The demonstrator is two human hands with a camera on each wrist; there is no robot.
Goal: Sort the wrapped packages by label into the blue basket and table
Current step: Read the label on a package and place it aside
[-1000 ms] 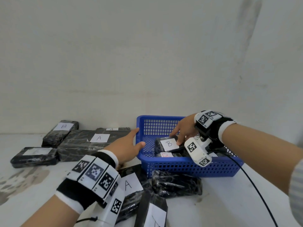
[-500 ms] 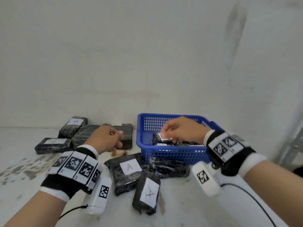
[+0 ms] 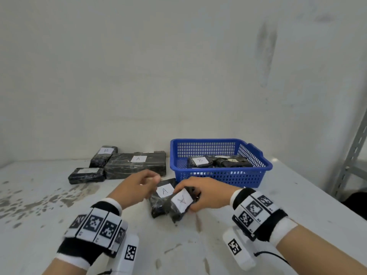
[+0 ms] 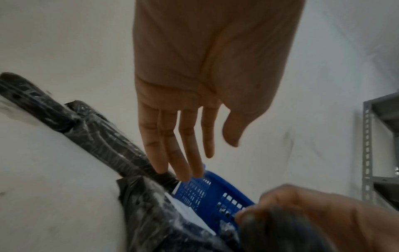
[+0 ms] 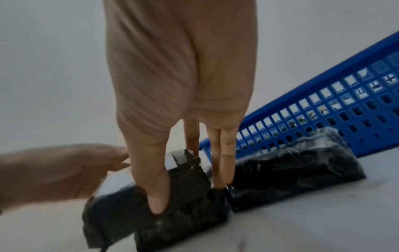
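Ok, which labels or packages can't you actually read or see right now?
- Front-left package, head view: label too faint to read.
- Second basket package in the blue basket, head view: label too small.
- Package behind the right hand, head view: hidden; right wrist view shows it, no label.
- Held package: letter looks like A, blurred.
- Left hand: open, touching nothing visible.

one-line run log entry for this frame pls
right hand: grips A-labelled package on table | left hand: open, holds nothing | blue basket: B-labelled package inside
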